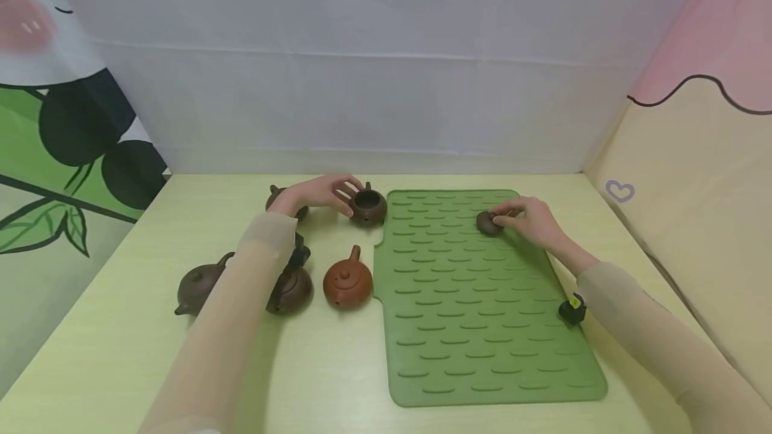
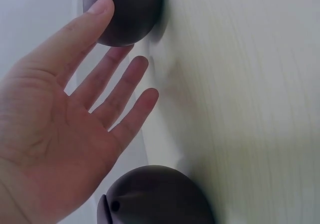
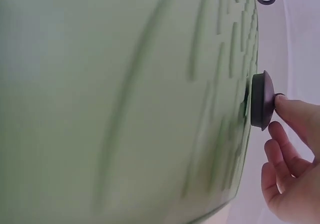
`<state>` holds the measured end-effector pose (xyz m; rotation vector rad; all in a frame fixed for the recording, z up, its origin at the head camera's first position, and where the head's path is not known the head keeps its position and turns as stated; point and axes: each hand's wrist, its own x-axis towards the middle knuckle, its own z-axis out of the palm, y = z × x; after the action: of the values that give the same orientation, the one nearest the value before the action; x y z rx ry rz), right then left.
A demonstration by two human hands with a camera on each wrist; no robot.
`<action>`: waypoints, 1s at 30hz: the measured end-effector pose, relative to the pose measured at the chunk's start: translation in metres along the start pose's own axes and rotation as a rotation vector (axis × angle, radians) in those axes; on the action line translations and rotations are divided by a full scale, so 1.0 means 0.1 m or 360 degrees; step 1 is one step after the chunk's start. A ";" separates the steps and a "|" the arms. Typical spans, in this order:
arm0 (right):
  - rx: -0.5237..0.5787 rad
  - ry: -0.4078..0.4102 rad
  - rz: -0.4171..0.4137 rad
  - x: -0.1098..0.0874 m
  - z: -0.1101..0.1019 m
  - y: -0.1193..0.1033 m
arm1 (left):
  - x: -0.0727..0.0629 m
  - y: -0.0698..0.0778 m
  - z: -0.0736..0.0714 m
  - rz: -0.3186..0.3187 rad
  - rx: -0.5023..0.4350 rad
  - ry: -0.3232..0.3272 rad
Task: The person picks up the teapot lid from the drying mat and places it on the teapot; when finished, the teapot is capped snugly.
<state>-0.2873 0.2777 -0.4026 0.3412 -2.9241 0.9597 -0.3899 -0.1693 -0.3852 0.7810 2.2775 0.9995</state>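
A dark brown teapot [image 1: 368, 207] without its lid stands at the back, left of the green mat, its opening facing up. My left hand [image 1: 328, 193] is at its left side with fingers spread; in the left wrist view the thumb tip [image 2: 101, 6] overlaps the pot's body, and the other fingers reach out fairly straight. My right hand [image 1: 531, 220] pinches the knob of a dark round teapot lid [image 1: 489, 224] over the upper right part of the green mat [image 1: 446, 307]. From the right wrist view, the lid [image 3: 263, 101] stands close over the mat, its flat underside toward it.
A reddish-brown teapot [image 1: 348, 281] sits beside the mat's left edge. More dark teapots stand to the left: one [image 1: 198, 288] at the far left, another [image 1: 292, 291] partly behind my left forearm, and one [image 1: 274, 198] behind my left wrist. White cloth [image 1: 386, 106] closes the back.
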 end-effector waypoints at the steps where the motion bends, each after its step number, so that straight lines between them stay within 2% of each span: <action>1: 0.0000 0.0003 -0.0005 0.02 0.00 -0.02 | 0.00 0.00 0.00 0.0001 -0.0002 0.0001; 6: 0.0041 -0.0025 -0.0012 0.15 0.01 -0.18 | -0.01 -0.01 0.00 0.0004 -0.0009 0.0006; 12: 0.0123 -0.0030 -0.0045 0.37 0.06 -0.49 | -0.01 0.00 -0.01 0.0014 -0.0001 0.0013; 16: 0.0248 -0.0031 -0.0037 0.51 0.13 -0.69 | 0.00 0.00 -0.01 0.0019 -0.0001 0.0012; 22: 0.0489 -0.0042 0.0010 0.74 0.33 -1.02 | 0.00 -0.01 0.00 -0.0011 -0.0018 0.0043; 30: 0.0669 -0.0021 -0.0045 0.90 0.65 -1.31 | -0.03 -0.02 0.02 -0.0019 -0.0034 0.0045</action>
<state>-0.3444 0.1196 -0.3689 0.4024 -2.6973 1.5705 -0.3870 -0.1710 -0.3872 0.7483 2.2887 1.0341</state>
